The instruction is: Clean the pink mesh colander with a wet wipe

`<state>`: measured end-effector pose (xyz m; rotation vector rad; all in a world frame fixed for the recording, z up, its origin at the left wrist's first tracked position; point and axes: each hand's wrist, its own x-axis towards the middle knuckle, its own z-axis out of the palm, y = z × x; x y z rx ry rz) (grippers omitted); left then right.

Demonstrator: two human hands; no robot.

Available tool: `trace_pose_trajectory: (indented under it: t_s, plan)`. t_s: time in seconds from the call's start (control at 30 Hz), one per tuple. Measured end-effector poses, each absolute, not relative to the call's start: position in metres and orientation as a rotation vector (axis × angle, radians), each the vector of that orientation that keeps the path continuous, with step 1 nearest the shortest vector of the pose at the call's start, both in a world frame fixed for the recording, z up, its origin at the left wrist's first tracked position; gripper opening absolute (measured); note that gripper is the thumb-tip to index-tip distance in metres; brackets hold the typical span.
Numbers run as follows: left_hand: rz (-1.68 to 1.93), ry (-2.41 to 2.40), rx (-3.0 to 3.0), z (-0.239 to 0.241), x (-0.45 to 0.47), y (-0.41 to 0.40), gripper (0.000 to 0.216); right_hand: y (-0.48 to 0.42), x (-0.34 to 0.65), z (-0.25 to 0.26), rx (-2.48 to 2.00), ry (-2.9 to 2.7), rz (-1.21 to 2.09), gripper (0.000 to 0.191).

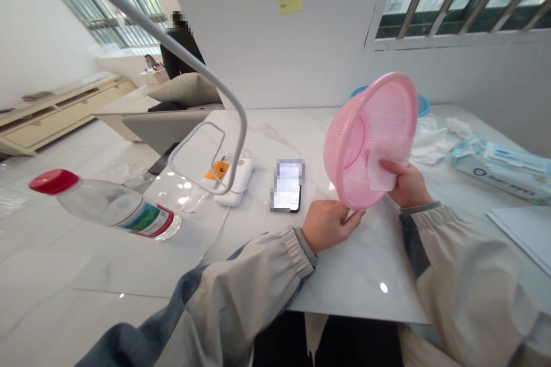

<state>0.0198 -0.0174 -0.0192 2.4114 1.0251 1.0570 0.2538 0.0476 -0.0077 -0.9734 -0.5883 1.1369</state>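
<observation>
A pink mesh plastic basket (pixel 344 143) is tilted on its side above the table, its open mouth turned towards my right. My left hand (pixel 331 225) grips its rim at the bottom, fingers behind and thumb in front. In my right hand (pixel 407 183) is a white wipe (pixel 383 167), pressed against the inside of the basket near the rim. Part of the basket's inner wall is hidden behind the wipe.
Left of the basket lie a lit phone (pixel 287 184) and a white box-like device (pixel 236 180). A red-capped water bottle (pixel 124 206) stands further left. A wipes pack (pixel 501 169), crumpled tissues (pixel 430 140), papers (pixel 525 229) and a blue basket (pixel 424 104) are rightward. A grey tube (pixel 206 71) arches overhead.
</observation>
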Motion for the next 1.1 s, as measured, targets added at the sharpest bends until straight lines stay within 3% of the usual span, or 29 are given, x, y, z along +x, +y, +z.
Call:
trace_pose_trajectory:
  t_s: [0.23,0.47,0.63,0.87,1.1]
  plan:
    - [0.868,1.09,2.42,-0.016,0.021,-0.015,0.056,0.051,0.262,-0.015,-1.009,-0.602,1.118,0.044]
    - [0.815,1.017,2.384,-0.016,0.021,-0.013,0.047,0.051,0.263,-0.015,-1.005,-0.59,1.094,0.035]
    - [0.908,1.092,2.289,-0.018,0.021,-0.014,0.053,0.051,0.264,-0.011,-1.023,-0.533,1.037,0.035]
    - [1.201,1.095,2.104,-0.012,0.016,-0.017,0.042,0.05,0.264,-0.008,-0.975,-0.473,0.92,0.033]
    - [1.217,0.978,2.144,-0.011,0.015,-0.022,0.036,0.05,0.261,-0.004,-0.93,-0.441,0.909,0.035]
